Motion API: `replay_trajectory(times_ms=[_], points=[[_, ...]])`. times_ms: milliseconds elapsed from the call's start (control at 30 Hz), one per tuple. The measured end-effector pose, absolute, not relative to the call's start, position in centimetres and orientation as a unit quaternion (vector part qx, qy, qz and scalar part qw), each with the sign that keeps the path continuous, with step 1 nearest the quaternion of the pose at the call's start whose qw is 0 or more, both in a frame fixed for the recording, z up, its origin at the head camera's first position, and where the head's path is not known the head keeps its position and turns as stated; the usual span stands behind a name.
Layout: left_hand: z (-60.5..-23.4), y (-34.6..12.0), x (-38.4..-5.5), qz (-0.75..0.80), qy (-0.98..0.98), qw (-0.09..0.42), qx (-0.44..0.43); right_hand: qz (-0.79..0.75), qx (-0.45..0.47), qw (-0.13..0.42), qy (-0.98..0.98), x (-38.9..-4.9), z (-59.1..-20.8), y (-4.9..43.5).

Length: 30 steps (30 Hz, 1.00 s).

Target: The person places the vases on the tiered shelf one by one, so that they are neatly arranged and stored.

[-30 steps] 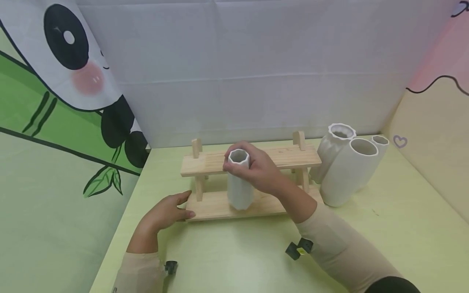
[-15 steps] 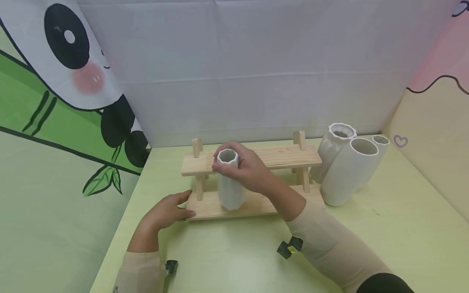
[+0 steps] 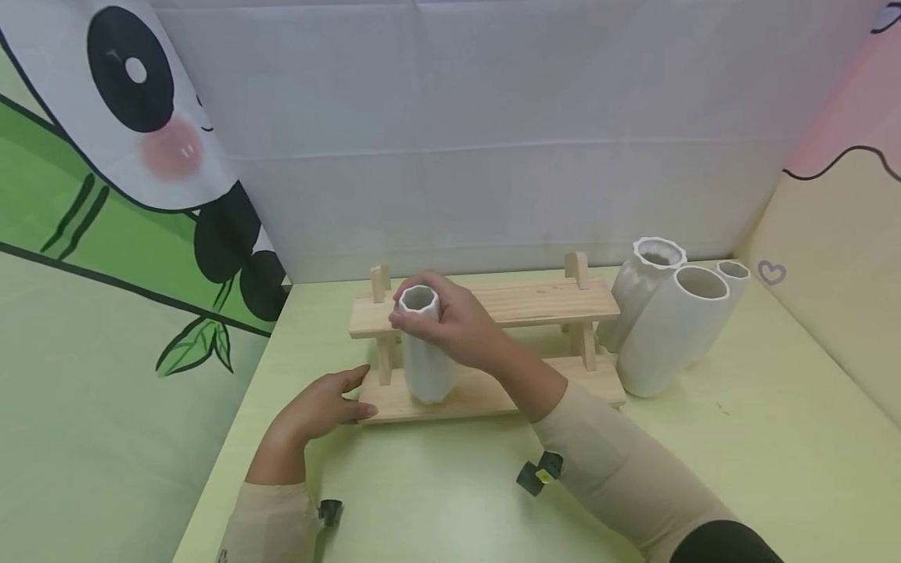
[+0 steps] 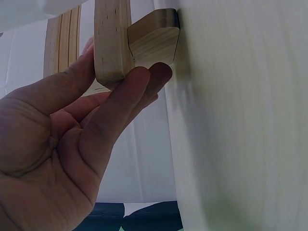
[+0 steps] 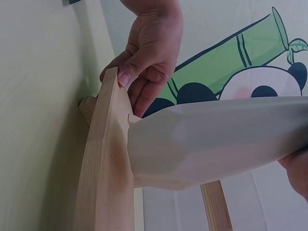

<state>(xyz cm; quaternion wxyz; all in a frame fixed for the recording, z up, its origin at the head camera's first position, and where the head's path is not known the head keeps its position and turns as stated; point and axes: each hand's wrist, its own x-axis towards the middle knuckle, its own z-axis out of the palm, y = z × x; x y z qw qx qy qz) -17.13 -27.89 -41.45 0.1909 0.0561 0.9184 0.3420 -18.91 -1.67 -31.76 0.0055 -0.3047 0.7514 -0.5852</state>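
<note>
A two-tier wooden shelf (image 3: pixel 542 303) stands on the pale table. My left hand (image 3: pixel 320 410) grips the left end of its lower board (image 3: pixel 486 395), thumb on top and fingers beneath, as the left wrist view shows around the board end (image 4: pixel 109 43). My right hand (image 3: pixel 450 320) holds a slim white faceted vase (image 3: pixel 428 371) near its rim, thumb in front and fingers behind. The vase is upright over the left part of the lower board; in the right wrist view its base (image 5: pixel 144 151) meets the board's face. The palm hides part of the vase's right side.
Just right of the shelf stand three white vases: a ruffled-rim one (image 3: pixel 633 281), a wide oval one (image 3: pixel 669 336) and a narrower one (image 3: pixel 732 293) behind. A white cloth backdrop (image 3: pixel 493 141) closes off the rear, with printed panels at both sides.
My right hand has moved the white vase leftward along the lower board, from near its middle toward the left upright. My left hand and the shelf have stayed in place.
</note>
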Motion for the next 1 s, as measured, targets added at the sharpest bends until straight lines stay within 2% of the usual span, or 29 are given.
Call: replay_trajectory(times_ms=[400, 1000], points=[[-41.2, -27.8, -17.0, 0.355, 0.912, 0.198, 0.055, -0.593, -0.288, 0.029, 0.751, -19.4, -32.6, -2.8], [-41.0, -28.1, -17.5, 0.323, 0.921, 0.206, 0.07, -0.595, -0.281, 0.017, 0.753, -19.5, -33.8, -3.9]])
